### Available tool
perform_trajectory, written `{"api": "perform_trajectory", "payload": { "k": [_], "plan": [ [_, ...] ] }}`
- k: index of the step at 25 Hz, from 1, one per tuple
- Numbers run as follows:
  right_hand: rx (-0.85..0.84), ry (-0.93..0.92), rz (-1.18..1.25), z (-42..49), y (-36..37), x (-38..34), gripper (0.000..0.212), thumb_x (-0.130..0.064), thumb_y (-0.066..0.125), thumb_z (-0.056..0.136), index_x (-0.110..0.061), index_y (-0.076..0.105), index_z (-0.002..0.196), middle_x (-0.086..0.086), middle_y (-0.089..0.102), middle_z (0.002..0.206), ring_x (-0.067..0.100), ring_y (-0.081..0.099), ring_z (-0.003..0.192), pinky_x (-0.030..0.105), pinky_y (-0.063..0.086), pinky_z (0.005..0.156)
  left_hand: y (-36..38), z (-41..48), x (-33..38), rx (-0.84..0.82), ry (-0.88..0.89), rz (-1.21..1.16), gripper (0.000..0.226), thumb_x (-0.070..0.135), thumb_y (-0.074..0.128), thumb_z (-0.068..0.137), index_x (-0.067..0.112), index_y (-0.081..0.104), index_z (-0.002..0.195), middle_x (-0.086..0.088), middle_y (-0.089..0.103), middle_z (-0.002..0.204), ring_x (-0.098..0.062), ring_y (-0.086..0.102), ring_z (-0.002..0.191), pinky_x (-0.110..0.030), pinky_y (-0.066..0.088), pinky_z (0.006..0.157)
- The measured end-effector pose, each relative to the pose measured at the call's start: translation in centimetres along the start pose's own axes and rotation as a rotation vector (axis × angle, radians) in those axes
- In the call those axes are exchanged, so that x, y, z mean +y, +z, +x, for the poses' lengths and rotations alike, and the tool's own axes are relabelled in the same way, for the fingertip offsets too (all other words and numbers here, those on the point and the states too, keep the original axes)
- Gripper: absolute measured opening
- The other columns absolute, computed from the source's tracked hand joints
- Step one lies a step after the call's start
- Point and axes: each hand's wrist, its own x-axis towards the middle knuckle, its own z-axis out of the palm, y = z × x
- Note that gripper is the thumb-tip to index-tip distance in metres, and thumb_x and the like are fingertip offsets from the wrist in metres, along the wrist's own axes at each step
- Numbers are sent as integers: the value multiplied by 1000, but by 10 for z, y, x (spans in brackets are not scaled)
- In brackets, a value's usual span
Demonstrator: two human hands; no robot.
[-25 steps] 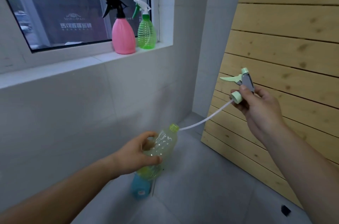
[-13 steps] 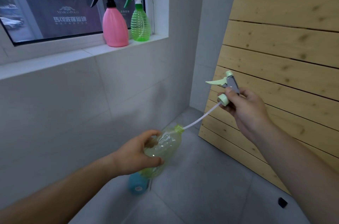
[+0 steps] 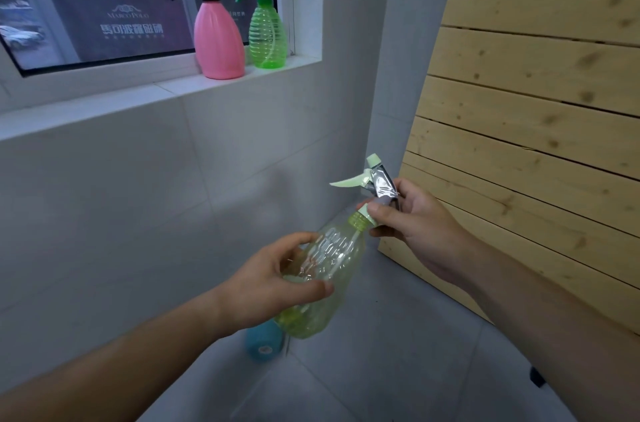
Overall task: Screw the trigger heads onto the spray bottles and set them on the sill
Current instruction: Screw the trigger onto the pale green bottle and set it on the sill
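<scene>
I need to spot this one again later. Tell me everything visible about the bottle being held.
The yellow-green bottle is clear, ribbed plastic, tilted with its neck up and right. The left hand grips its body; the right hand holds the pale-green trigger head at its threaded neck, dip tube inside. Whether it's screwed tight can't be told.

Through the window (image 3: 104,6), a dark sign (image 3: 128,27) outside reads "MARCO POLO" in pale letters under a small emblem, with a line of larger Chinese characters beneath it that I can't make out, and nothing else here carries legible text.
</scene>
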Motion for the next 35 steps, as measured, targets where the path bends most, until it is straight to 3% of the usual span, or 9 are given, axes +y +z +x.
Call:
{"api": "perform_trajectory", "payload": {
  "k": [3, 8, 12, 17, 20, 25, 29, 33, 35],
  "plan": [
    [-77, -9, -13, -2, -2, -1, 37, 0, 64, 87, -6, 53, 122, 17, 68, 107, 17, 65, 95, 38, 55, 89, 1, -1, 1, -38, -14, -3, 61, 39, 89, 67, 35, 68, 124, -12, 74, 111, -33, 71, 105, -55, 58, 94],
    [-101, -40, -46, -3, -4, -4, 38, 2, 62, 89, -6, 52, 124, 20, 69, 116, 14, 66, 96, 37, 53, 91, 6, -3, 7, -20, 9, -25, 55, 37, 86, 69, 34, 70, 122, -10, 76, 110, -34, 70, 105, -50, 59, 93],
    [-121, 2, 56, -1, -7, -6, 41, 3, 59, 89, -4, 49, 129, 24, 67, 116, 21, 65, 102, 47, 48, 99, 7, -2, 9, 8, -2, -73, 61, 36, 85, 66, 29, 69, 125, -10, 76, 114, -22, 74, 98, -44, 59, 93],
    [-147, -19, 32, 1, -8, -5, 40, 2, 61, 89, -9, 53, 127, 20, 68, 112, 17, 69, 100, 40, 52, 92, 12, -3, 14, -39, -17, -193, 47, 22, 82, 75, 26, 73, 121, -6, 78, 108, -16, 73, 92, -35, 61, 85],
    [-113, -41, -10, 3, -8, -4, 36, -4, 64, 88, -14, 57, 121, 16, 66, 105, 22, 67, 98, 40, 55, 89, 16, -4, 16, -24, 7, -171, 42, 21, 81, 77, 28, 73, 117, -11, 78, 108, -14, 72, 90, -32, 60, 82],
    [16, 5, -191, 5, -1, 2, 28, -34, 67, 87, -22, 62, 112, 3, 66, 98, 11, 65, 84, 29, 56, 71, 18, -4, 20, -2, 10, -113, 39, 21, 82, 77, 31, 74, 114, -12, 76, 108, -14, 71, 88, -34, 61, 83],
    [-54, 42, 12, 7, -5, -1, 25, -12, 65, 89, -14, 62, 114, 8, 70, 103, 15, 66, 91, 36, 57, 79, 17, -3, 21, 8, -3, -98, 40, 23, 82, 76, 30, 73, 114, -10, 77, 105, -12, 71, 84, -30, 60, 79],
    [10, 28, -150, 6, 1, 1, 27, -26, 67, 88, -17, 62, 113, 7, 65, 100, 17, 64, 91, 39, 58, 80, 17, -4, 22, -1, -1, -96, 39, 19, 83, 80, 27, 72, 117, -9, 77, 105, -10, 71, 84, -27, 60, 78],
    [-21, 45, -29, 7, -2, -2, 25, -15, 66, 88, -15, 62, 113, 11, 68, 104, 17, 65, 92, 35, 57, 77, 16, -4, 23, 9, -1, -105, 40, 21, 82, 78, 28, 72, 116, -11, 76, 105, -10, 71, 84, -28, 60, 78]
  ]
}}
